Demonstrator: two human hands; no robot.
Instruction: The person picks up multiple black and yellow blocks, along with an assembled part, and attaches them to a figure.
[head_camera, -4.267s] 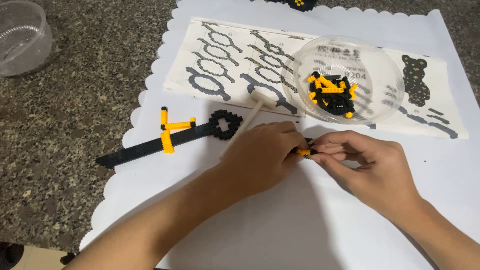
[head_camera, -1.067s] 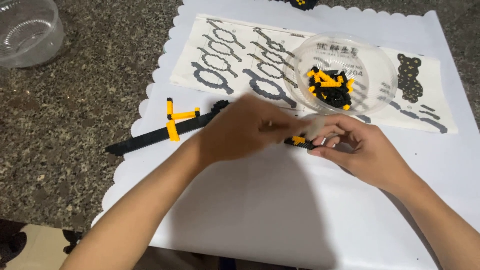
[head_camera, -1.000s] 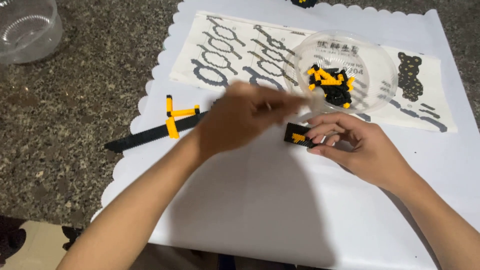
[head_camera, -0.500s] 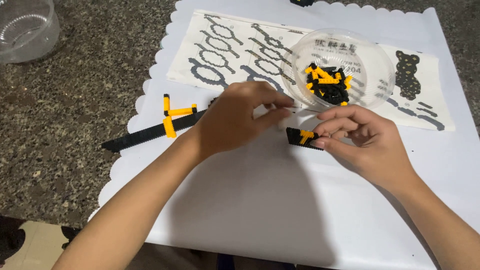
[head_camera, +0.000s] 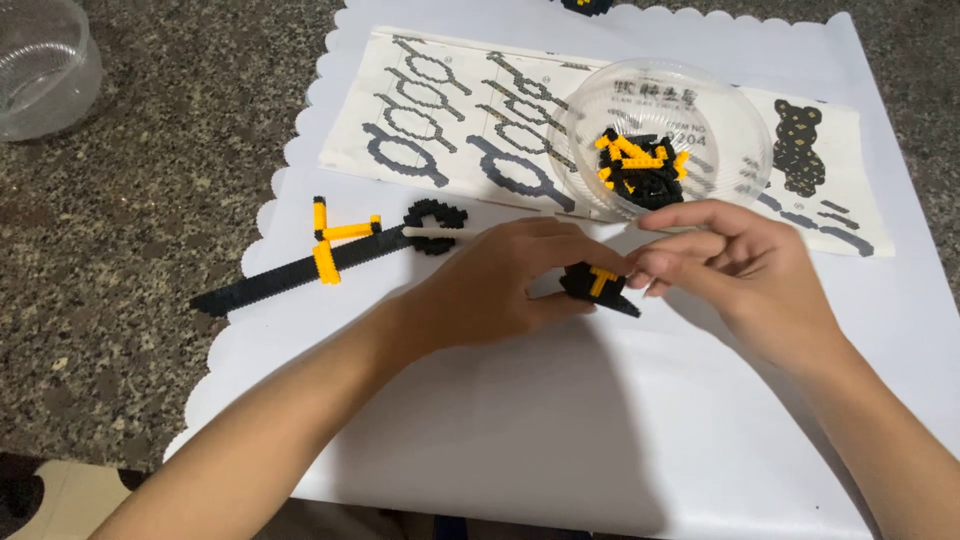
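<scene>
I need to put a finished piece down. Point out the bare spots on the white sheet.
Bare sheet lies below both forearms, toward the near edge, and right of the right hand. Crowded: the instruction leaflet, clear bowl and black-and-yellow brick sword along the top and left.

— Left hand (head_camera: 500, 290)? 
— Palm down, fingers curled inward, forearm entering from lower left.
— Right hand (head_camera: 740, 265)? 
— Fingers bent, tips pinched toward the left fingertips; forearm entering from lower right.
</scene>
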